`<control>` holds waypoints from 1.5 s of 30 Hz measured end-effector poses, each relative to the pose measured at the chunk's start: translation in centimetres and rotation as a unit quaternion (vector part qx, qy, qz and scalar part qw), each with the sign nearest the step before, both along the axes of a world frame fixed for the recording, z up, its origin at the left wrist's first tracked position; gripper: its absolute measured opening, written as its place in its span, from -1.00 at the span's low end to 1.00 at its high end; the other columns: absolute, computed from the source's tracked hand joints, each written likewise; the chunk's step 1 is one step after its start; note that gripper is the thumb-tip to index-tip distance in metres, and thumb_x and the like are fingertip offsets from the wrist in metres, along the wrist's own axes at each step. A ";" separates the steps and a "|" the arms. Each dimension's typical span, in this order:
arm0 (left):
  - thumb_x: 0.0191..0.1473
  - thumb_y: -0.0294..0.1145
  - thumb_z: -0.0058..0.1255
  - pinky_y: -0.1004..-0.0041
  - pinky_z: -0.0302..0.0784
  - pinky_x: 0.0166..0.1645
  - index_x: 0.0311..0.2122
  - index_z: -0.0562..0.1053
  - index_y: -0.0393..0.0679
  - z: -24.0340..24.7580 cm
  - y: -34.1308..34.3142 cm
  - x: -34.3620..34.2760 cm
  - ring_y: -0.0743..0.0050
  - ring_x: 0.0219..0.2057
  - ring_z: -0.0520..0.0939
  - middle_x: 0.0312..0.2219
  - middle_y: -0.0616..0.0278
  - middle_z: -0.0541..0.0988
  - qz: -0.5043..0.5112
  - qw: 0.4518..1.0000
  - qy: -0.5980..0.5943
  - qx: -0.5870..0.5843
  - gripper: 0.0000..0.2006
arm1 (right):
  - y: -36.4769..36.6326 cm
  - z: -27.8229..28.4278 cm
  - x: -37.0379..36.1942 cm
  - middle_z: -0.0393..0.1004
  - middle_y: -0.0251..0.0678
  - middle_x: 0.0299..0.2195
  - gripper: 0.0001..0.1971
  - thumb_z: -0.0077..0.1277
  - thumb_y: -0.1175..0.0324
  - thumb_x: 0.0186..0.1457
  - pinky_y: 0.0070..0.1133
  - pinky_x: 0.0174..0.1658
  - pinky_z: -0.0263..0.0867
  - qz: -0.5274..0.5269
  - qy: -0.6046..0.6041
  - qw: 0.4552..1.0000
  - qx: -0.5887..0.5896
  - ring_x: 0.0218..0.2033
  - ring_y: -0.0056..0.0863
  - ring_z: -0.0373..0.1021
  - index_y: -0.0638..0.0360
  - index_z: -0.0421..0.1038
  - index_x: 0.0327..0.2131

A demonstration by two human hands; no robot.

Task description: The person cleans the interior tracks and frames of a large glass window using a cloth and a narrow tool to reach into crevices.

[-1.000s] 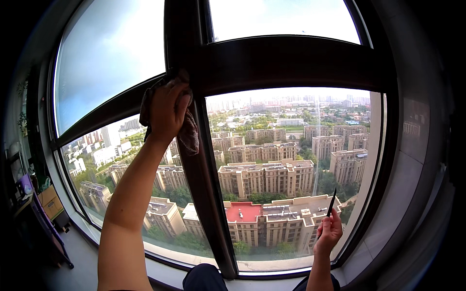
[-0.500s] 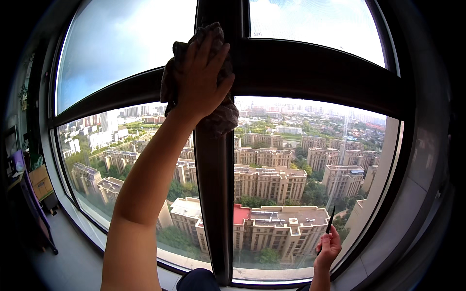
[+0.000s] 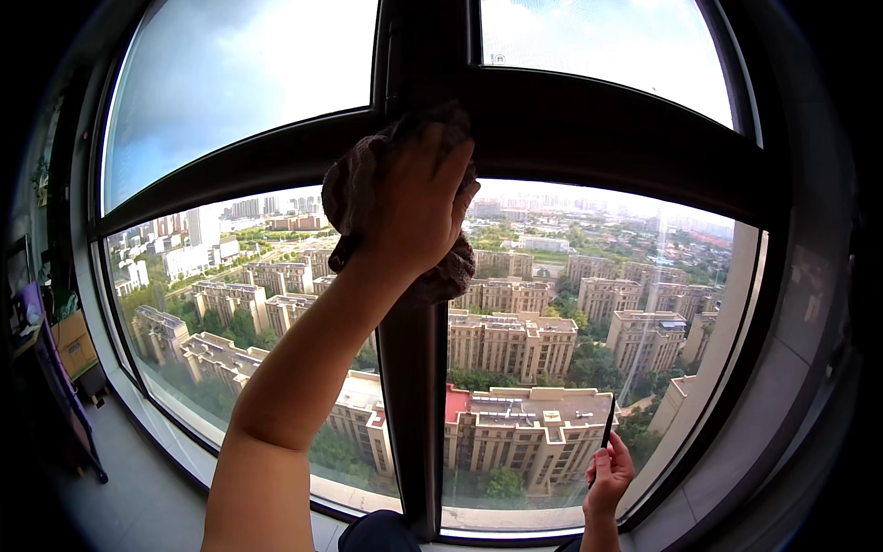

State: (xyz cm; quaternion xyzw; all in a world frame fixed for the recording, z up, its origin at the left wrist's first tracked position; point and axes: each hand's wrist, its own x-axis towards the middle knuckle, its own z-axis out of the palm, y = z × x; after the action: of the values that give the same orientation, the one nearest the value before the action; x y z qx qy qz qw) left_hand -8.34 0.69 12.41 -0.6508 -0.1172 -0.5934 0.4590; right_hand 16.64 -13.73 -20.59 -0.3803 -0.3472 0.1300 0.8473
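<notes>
With the arm stretched up, my left hand (image 3: 414,207) presses a crumpled dark brown cloth (image 3: 348,191) against the dark window frame (image 3: 411,368), where the upright bar meets the crossbar. Cloth bulges out on both sides of my palm and below it. Low on the right, in front of the lower right pane, my right hand (image 3: 609,480) is closed around a thin black tool (image 3: 610,419). Its narrow end points up past my fingers; its exact kind does not show.
Large glass panes (image 3: 248,83) surround the frame bars, with city buildings far below outside. At the left stand a cardboard box (image 3: 74,342) and a purple item (image 3: 32,304) near the grey floor (image 3: 147,478). A pale tiled wall (image 3: 786,386) curves along the right.
My left hand and the cloth have moved down and slightly right along the frame. My right hand has shifted a little left with the black tool.
</notes>
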 end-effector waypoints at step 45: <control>-0.06 -0.29 0.08 0.20 0.22 0.09 0.07 0.25 -0.19 -1.1 0.4 -1.0 -0.01 0.00 0.35 -0.04 -0.03 0.35 0.003 0.998 -0.052 -0.017 -0.44 | -15.1 -2.3 -2.3 0.34 -0.45 -0.55 -0.72 -0.05 0.54 0.06 -0.81 -0.65 0.16 -0.118 0.025 0.991 -0.054 -0.68 -0.79 0.20 0.26 0.37 -0.10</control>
State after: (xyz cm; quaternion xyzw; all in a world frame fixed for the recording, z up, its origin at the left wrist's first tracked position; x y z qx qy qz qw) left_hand -9.37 1.08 11.31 -0.6260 -0.1529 -0.6232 0.4431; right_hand 14.33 -28.87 -22.86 -0.4606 -0.2712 0.0568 0.8433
